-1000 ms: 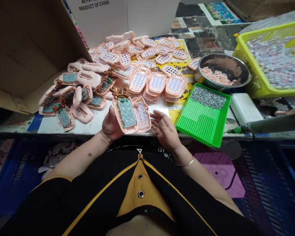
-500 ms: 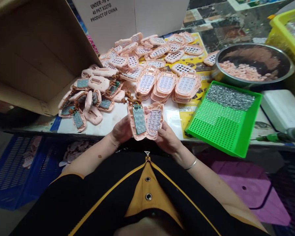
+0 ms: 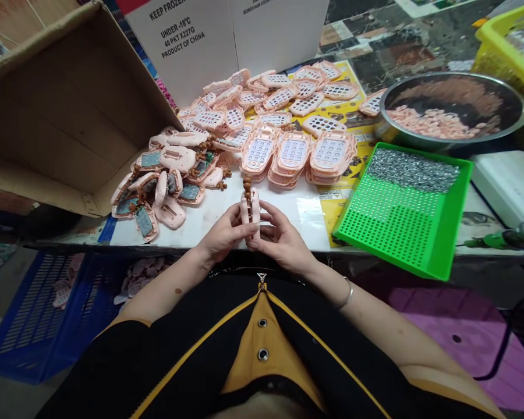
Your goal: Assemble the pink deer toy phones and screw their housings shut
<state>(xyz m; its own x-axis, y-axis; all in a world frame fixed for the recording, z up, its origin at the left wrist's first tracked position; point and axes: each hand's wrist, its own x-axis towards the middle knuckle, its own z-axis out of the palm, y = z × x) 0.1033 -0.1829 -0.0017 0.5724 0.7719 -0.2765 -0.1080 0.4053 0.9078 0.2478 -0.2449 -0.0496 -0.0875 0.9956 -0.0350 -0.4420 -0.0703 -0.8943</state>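
**Pink toy phone pressed edge-on between two hands**

The pink toy phone shell (image 3: 250, 208) stands on edge at the front of the white table (image 3: 305, 212), its two halves closed together, so nothing inside shows. The left hand (image 3: 220, 235) and right hand (image 3: 282, 238) both clamp it, fingers on either side, brown antlers at its top.

Just behind lie three neat stacks of keypad fronts (image 3: 293, 152); how many each holds cannot be counted. To the left sits a loose heap of open shells with circuit boards (image 3: 161, 183); further back, a spread of keypad covers (image 3: 279, 96).

The white carton (image 3: 187, 41) reads "KEEP FROZEN", "UNDER -18°C", "40 PKT X227G", "PRODUCT OF CHINA"; other print is cut off. A green perforated tray (image 3: 397, 215) holds tiny screws, beside a steel bowl (image 3: 452, 110) of pink bits. A yellow basket (image 3: 506, 43) is cropped at the edge.
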